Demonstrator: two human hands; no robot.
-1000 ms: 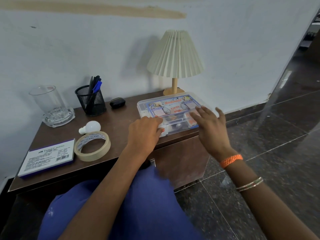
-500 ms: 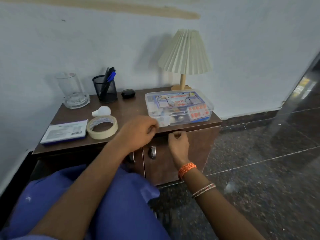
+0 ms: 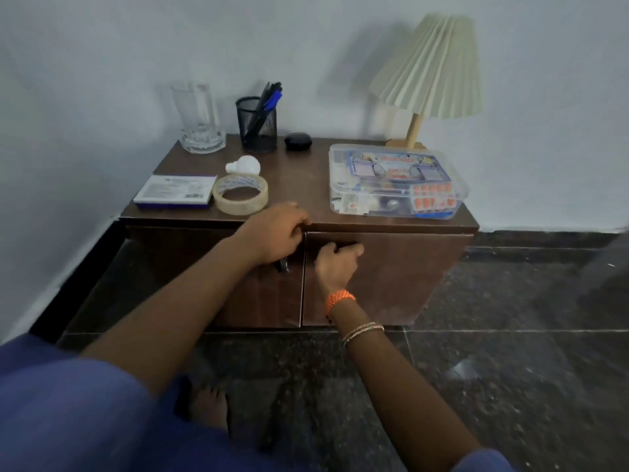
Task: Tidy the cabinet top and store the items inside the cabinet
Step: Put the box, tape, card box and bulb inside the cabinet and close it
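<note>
A low brown cabinet (image 3: 391, 277) stands against the wall, both front doors shut or nearly so. My left hand (image 3: 272, 233) curls round the left door's metal handle (image 3: 283, 266), close to the top edge. My right hand (image 3: 335, 262) curls on the right door near the centre seam, and its handle is hidden under the fingers. On the top lie a clear first-aid box (image 3: 394, 182), a tape roll (image 3: 240, 194), a white bulb (image 3: 243, 165), a flat white-and-blue pack (image 3: 175, 192), a black case (image 3: 298, 141), a mesh pen holder (image 3: 257, 126) and a glass mug (image 3: 199, 120).
A pleated-shade lamp (image 3: 429, 73) stands at the cabinet's back right corner. The white wall runs behind and along the left. Dark polished floor (image 3: 510, 369) spreads to the right and in front. My blue-clad knee and a bare foot (image 3: 207, 407) are below.
Both hands left the first-aid box and dropped to the front doors. The left one moved from the top edge to the left handle. The view pulled back and down.
</note>
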